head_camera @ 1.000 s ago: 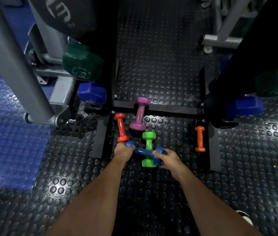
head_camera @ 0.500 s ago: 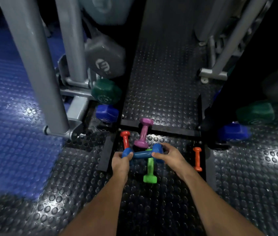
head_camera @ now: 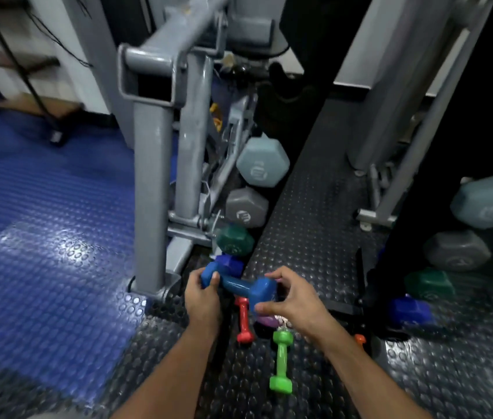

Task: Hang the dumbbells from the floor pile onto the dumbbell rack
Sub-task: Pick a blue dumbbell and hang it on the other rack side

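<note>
Purple dumbbell — mostly hidden under right hand; orange one cut off. Both hands — left hand included — clasp blue dumbbell, frame centre.

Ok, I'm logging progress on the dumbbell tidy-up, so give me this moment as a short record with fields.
held: blue dumbbell, off the floor
left hand: gripping one end
right hand: gripping the other end
floor pile: red dumbbell, green dumbbell, purple dumbbell partly hidden
rack: larger dumbbells on both sides
</note>
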A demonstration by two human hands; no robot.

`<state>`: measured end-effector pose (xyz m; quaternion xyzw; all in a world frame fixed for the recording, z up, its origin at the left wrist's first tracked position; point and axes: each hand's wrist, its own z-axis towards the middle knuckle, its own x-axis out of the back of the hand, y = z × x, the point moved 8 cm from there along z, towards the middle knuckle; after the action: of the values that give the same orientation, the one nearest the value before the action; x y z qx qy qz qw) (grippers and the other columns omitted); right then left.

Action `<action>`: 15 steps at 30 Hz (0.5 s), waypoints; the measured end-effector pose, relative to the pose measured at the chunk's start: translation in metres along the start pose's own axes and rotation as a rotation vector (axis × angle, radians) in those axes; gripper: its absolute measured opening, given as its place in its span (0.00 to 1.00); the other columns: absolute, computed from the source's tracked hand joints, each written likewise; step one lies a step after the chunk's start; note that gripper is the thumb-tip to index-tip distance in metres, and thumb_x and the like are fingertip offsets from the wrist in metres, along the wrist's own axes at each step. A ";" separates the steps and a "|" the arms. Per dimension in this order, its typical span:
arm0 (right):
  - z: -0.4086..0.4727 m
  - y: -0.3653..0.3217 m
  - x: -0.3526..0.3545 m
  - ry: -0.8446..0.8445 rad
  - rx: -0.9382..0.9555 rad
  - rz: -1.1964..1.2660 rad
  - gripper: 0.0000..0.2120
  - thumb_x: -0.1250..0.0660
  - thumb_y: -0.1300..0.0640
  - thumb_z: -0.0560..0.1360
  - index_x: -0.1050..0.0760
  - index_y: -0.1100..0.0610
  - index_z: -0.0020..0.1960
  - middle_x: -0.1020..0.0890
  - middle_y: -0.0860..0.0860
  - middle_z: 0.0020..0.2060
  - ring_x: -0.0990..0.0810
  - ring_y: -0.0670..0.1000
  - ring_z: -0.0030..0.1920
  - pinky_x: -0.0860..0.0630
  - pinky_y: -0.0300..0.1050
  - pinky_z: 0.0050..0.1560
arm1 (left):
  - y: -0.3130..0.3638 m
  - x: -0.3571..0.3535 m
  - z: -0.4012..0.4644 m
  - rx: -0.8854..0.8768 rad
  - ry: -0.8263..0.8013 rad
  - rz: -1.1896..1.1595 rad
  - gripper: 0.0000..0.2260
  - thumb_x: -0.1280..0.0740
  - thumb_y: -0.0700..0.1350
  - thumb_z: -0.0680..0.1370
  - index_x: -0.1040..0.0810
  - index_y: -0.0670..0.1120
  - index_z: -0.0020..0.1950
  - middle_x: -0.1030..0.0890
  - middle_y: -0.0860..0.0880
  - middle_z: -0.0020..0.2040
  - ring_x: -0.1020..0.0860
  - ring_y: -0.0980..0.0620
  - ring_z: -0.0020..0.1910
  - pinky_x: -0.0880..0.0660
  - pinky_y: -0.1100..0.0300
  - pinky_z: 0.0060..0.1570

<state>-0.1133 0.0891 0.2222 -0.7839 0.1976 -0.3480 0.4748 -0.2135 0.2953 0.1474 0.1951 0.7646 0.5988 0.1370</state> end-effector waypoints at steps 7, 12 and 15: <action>-0.015 -0.110 0.008 0.202 0.218 -0.081 0.31 0.14 0.54 0.61 0.21 0.46 0.61 0.16 0.42 0.51 0.19 0.37 0.50 0.25 0.28 0.48 | 0.098 0.005 0.016 0.088 -0.006 -0.360 0.07 0.29 0.40 0.81 0.21 0.40 0.58 0.17 0.38 0.48 0.18 0.42 0.43 0.19 0.48 0.48; -0.028 -0.185 0.025 0.313 0.365 -0.005 0.28 0.16 0.57 0.63 0.20 0.51 0.62 0.15 0.42 0.51 0.19 0.35 0.48 0.26 0.27 0.48 | 0.195 0.001 0.022 -0.026 -0.035 -0.361 0.11 0.26 0.44 0.79 0.22 0.40 0.55 0.16 0.40 0.46 0.19 0.45 0.39 0.20 0.51 0.42; -0.031 -0.217 0.032 0.388 0.409 0.043 0.25 0.15 0.59 0.62 0.20 0.51 0.55 0.16 0.42 0.46 0.20 0.36 0.43 0.27 0.28 0.44 | 0.258 -0.012 0.025 -0.114 -0.095 -0.366 0.08 0.28 0.41 0.80 0.24 0.42 0.56 0.18 0.43 0.48 0.19 0.50 0.40 0.20 0.59 0.41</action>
<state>-0.1186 0.1523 0.4341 -0.5861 0.2272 -0.5139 0.5838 -0.1566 0.3647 0.3914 0.0730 0.7450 0.5961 0.2903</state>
